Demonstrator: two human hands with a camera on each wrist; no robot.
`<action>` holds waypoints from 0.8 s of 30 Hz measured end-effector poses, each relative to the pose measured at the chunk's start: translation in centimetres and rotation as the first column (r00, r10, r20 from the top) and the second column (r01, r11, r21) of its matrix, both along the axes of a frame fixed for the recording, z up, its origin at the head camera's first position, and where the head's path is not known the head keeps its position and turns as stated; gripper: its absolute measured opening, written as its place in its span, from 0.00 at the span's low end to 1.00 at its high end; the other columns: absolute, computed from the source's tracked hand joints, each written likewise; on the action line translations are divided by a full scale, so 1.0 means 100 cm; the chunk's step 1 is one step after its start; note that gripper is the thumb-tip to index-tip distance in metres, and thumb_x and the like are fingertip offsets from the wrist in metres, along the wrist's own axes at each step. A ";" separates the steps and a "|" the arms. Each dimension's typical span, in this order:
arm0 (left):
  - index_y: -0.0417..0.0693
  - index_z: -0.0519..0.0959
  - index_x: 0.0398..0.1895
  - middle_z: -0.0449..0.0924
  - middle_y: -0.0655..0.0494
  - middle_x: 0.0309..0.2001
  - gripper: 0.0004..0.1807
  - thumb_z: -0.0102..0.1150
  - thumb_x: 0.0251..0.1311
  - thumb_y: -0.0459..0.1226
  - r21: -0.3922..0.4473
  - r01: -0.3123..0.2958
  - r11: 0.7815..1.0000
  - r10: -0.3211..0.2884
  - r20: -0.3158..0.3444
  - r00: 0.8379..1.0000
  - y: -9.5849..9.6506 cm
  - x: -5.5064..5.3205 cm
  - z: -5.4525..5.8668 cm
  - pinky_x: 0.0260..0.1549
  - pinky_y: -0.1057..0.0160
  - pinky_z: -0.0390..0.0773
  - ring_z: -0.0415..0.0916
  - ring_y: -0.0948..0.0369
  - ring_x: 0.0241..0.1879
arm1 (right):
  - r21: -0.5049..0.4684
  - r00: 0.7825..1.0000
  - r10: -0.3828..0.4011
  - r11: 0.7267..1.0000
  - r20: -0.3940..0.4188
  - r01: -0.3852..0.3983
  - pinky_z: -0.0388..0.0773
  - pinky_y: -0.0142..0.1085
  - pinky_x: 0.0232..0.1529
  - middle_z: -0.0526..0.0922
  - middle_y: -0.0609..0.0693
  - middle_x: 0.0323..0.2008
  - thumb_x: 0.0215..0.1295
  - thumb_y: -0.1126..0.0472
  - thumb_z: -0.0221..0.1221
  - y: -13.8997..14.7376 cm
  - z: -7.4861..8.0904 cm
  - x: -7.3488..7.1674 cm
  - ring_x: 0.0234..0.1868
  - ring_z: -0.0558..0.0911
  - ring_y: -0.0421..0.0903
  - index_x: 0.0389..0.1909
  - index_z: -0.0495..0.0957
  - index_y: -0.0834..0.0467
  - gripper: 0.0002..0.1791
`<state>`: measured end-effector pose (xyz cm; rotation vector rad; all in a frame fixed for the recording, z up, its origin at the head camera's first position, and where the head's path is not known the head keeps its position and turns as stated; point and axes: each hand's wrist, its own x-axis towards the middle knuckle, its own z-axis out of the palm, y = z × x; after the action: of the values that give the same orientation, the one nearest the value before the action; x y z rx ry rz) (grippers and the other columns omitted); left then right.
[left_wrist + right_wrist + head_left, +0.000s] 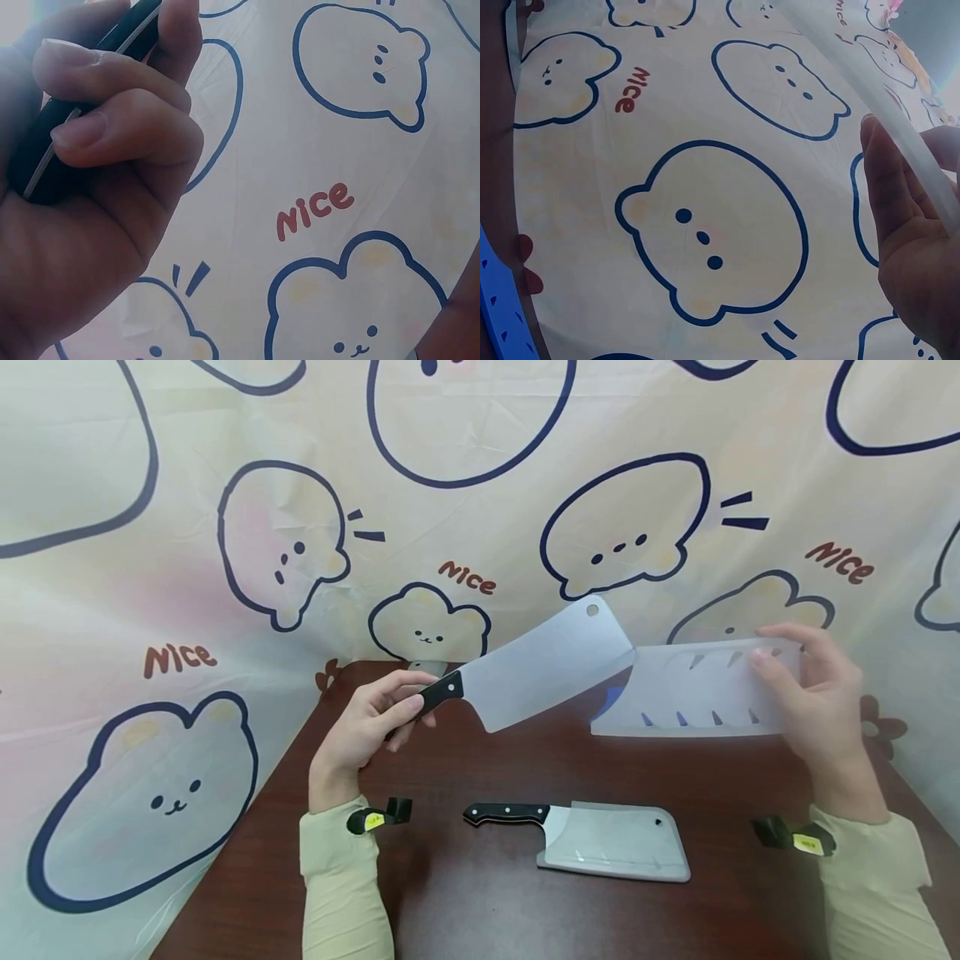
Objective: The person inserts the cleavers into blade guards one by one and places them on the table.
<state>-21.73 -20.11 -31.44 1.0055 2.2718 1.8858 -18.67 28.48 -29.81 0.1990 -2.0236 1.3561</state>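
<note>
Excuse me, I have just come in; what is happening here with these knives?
A person's left hand holds a cleaver by its black handle, and the right hand holds a translucent cover, both above the table. The blade is not inside the cover; whether they touch is unclear. A second cleaver lies on the table.

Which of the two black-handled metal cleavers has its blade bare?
The black-handled metal cleaver held in the left hand; the other cleaver lies on the glossy brown table, its blade in a translucent plastic cover.
</note>
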 end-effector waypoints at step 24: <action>0.47 0.69 0.69 0.66 0.51 0.20 0.23 0.49 0.72 0.33 -0.227 0.168 0.959 -0.158 0.064 0.985 -0.006 0.012 0.008 0.10 0.63 0.63 0.60 0.58 0.11 | -0.220 0.948 0.251 0.931 -0.197 -0.292 0.79 0.21 0.32 0.80 0.53 0.52 0.65 0.74 0.55 0.017 -0.001 0.000 0.37 0.81 0.41 0.56 0.75 0.71 0.18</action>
<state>-20.49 -20.70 -30.62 1.0662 2.2396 1.5235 -18.66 30.15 -29.95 0.4789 -1.7162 1.6894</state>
